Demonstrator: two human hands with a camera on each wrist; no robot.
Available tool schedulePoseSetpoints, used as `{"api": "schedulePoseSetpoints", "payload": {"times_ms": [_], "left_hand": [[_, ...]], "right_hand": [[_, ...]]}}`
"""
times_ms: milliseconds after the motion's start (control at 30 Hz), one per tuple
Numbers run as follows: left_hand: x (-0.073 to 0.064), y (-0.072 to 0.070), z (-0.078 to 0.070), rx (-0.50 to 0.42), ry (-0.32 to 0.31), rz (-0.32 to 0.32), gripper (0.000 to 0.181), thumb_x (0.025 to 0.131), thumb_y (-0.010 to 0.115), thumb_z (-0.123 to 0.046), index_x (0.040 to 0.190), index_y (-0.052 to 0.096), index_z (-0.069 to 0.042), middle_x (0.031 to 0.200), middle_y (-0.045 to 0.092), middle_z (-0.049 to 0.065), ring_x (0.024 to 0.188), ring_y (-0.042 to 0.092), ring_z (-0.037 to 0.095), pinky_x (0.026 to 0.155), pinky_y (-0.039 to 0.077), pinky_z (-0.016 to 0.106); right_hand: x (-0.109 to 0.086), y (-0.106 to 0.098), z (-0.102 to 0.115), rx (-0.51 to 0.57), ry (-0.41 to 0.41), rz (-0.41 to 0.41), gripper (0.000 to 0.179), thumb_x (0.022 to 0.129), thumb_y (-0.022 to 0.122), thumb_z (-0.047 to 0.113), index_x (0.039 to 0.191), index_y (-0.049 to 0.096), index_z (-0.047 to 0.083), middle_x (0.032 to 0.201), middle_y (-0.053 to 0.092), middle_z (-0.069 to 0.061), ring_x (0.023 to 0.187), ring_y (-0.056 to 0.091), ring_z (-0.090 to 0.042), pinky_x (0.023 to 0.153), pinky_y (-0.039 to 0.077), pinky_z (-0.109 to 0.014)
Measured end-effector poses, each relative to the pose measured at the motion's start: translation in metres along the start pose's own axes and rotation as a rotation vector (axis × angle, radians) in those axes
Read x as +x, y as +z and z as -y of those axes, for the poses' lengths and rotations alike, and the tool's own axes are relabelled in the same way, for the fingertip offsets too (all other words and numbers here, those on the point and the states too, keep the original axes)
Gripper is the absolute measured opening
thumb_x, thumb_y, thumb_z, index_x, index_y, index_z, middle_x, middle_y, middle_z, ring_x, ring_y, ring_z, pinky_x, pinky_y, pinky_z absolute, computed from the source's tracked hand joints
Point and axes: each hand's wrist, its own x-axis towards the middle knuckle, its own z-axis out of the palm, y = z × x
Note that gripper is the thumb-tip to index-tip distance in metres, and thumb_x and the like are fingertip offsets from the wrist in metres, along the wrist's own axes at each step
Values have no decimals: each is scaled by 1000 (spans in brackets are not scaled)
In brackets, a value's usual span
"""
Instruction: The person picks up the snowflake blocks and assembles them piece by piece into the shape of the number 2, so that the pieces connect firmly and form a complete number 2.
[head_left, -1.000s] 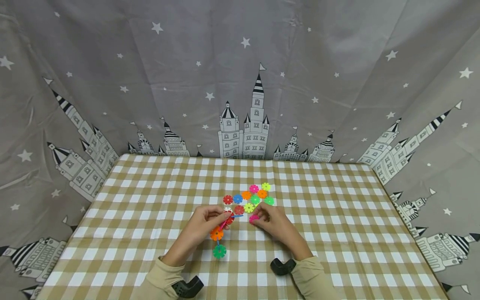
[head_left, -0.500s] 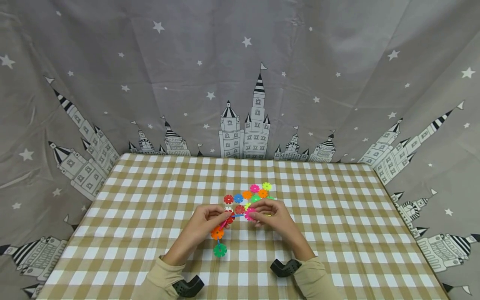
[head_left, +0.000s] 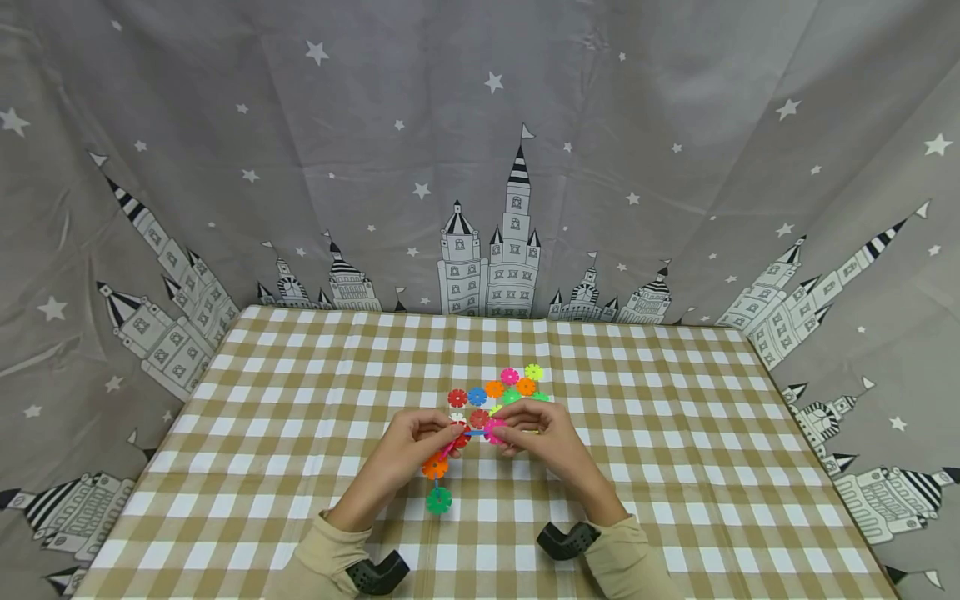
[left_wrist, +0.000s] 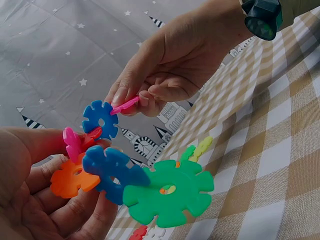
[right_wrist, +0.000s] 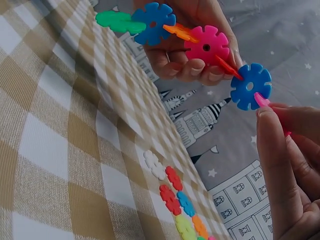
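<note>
Chain of notched discs [right_wrist: 215, 42], held above the checked table [head_left: 675, 467].
The left hand's [head_left: 408, 450] grip pinches the chain; the right hand's [head_left: 553, 440] pinches a pink disc [head_left: 494, 432] at the chain's blue end. Loose discs [head_left: 477, 397] lie beyond the chain.
</note>
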Motion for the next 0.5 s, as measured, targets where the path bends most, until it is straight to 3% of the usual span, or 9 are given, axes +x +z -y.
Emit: {"api": "schedulePoseSetpoints", "payload": {"times_ms": [267,500], "left_hand": [[0,0,1,5,22,-4,27,100,69,-19,100,71,7,92,75,26,76,73,24,63,54,22],[0,2,1,4,22,-15,27,100,70,-19,98,71,8,90,74,26,72,71,22,63,53,21]], "right_hand": [[0,6,1,8,-11,-22,24,95,74,7,111,69,-11,96,75,-28,73,76,-22,74,61,-56],[1,9,-2,17,-26,-38,27,95,73,5,112,66,-14,98,74,-32,72,75,-14,69,65,-40]]}}
